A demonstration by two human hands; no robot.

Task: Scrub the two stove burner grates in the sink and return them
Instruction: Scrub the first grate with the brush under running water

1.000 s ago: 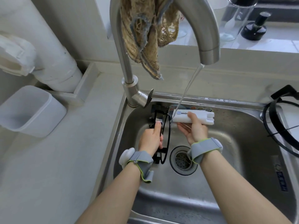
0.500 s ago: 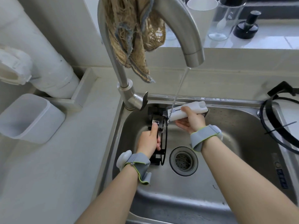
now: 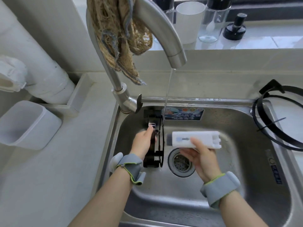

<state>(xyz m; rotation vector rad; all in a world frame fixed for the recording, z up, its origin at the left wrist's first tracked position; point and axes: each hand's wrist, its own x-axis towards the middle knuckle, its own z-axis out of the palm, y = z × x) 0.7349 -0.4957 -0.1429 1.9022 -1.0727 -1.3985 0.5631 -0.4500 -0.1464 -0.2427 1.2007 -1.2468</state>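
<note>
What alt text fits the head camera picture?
A person's left hand holds a black burner grate on edge in a steel sink, under a thin stream from the faucet, while the right hand holds a white cleaning tool beside it. A second grate rests at the sink's right rim.

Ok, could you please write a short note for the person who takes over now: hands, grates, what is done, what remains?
Left hand grips one grate, standing on edge in the sink by the faucet's running water.
Right hand holds the white brush beside it, not touching it.
The second grate lies at the sink's right rim; whether it is scrubbed, I cannot tell.
Left to do: scrub the held grate, check the other, close the faucet, return both.
</note>
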